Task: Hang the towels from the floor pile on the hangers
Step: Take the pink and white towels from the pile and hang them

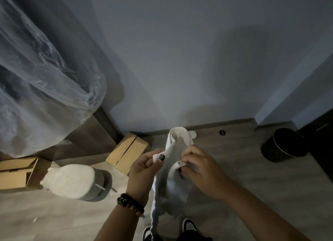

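You have a single wide-angle view, worn on your head and tilted forward and down, so your forearms rise from the bottom edge and your left hand (144, 170) and right hand (201, 172) sit close under the lens, low in the centre. Past them it faces the room corner, with the wall (180, 51) filling the upper half and the floor (252, 168) bending away at the edges. No second view shares any part of this scene.
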### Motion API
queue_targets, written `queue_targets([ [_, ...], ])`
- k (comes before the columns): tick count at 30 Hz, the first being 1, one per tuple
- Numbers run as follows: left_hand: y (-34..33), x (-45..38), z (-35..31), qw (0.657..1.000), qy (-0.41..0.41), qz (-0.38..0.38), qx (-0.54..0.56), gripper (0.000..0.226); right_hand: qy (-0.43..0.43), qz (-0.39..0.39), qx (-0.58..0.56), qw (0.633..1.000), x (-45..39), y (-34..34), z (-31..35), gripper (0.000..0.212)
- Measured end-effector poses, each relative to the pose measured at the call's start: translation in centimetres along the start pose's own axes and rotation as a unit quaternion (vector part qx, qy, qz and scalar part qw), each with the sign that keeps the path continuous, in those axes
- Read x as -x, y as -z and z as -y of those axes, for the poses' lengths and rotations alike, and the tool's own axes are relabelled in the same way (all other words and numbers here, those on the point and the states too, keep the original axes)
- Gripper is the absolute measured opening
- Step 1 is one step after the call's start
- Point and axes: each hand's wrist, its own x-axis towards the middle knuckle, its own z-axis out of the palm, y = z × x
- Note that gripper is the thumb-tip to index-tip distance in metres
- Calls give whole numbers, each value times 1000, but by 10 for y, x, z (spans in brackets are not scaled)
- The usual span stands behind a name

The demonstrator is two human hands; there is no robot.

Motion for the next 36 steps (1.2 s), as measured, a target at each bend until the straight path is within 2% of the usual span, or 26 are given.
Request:
queue_targets([
  [2,-7,6,-9,999,-34,19,-4,17,-5,17,-55,998,-2,-1,10,8],
  [3,-9,8,-12,998,-49,29,5,19,-3,14,-70,997,-2,-1,15,11],
  [5,-13,13,-20,995,-87,51,14,19,9,-4,-92,996,-4,1,22,14],
  [8,-12,15,-25,988,-144,59,-1,16,37,-50,-125,990,-7,4,29,5],
  [14,-16,27,-41,973,-207,100,-14,30,9,-103,-173,979,-4,13,48,15],
  [18,-18,34,-48,971,-217,104,-6,28,-12,-138,-181,974,-3,20,58,17],
  [21,-20,42,-59,967,-173,168,81,22,-36,-169,-178,969,-2,27,63,9],
  [23,-22,44,-63,960,-186,195,78,21,-59,-186,-185,963,-1,32,65,17],
  [25,-26,44,-65,957,-217,184,53,27,-66,-191,-185,962,-1,37,67,31],
  [27,-31,43,-67,957,-235,163,36,22,-67,-190,-183,962,0,41,69,36],
  [31,-36,45,-67,960,-244,135,26,19,-65,-198,-161,965,2,41,70,36],
  [36,-34,43,-69,959,-233,160,-4,28,-47,-240,-134,960,1,36,68,36],
])
